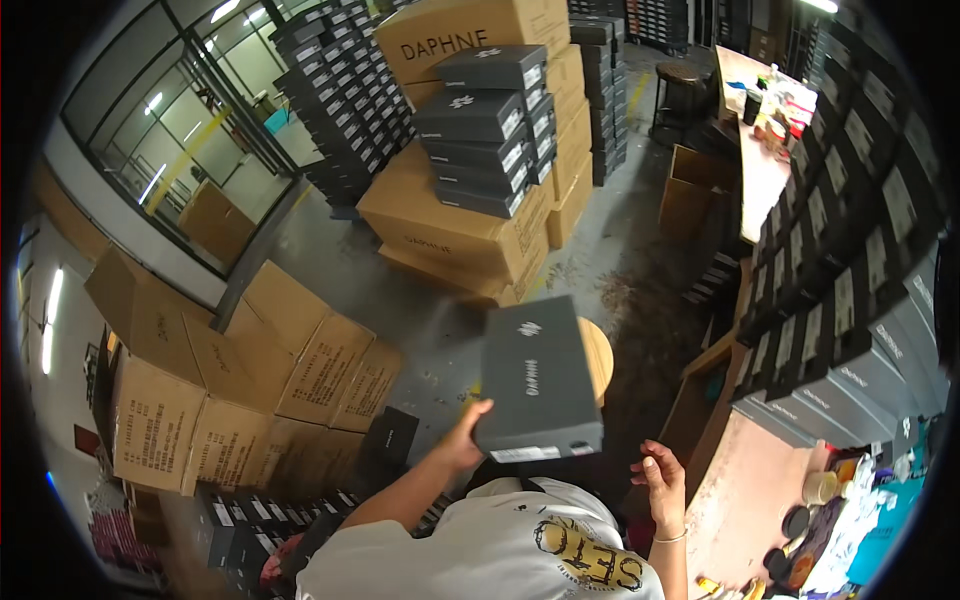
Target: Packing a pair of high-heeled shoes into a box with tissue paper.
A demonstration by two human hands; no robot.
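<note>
A dark grey shoebox (545, 375) with pale print on its lid is held up in front of my body. My left hand (467, 437) grips it at its near left corner, thumb along the edge. A white label strip shows on the end facing me. To the right of the box, my right hand (660, 478) is raised with its fingers apart and nothing in it; a thin bracelet circles that wrist. Partly hidden behind the shoebox is a round wooden stool top (598, 358).
Open cardboard cartons (240, 405) stand at my left. Ahead, dark shoeboxes (478, 118) sit on large cartons (450, 225). Tall shoebox stacks (830, 260) line the workbench (735, 500) on my right, which bears jars and cloths. A dark stool (677, 85) stands farther back.
</note>
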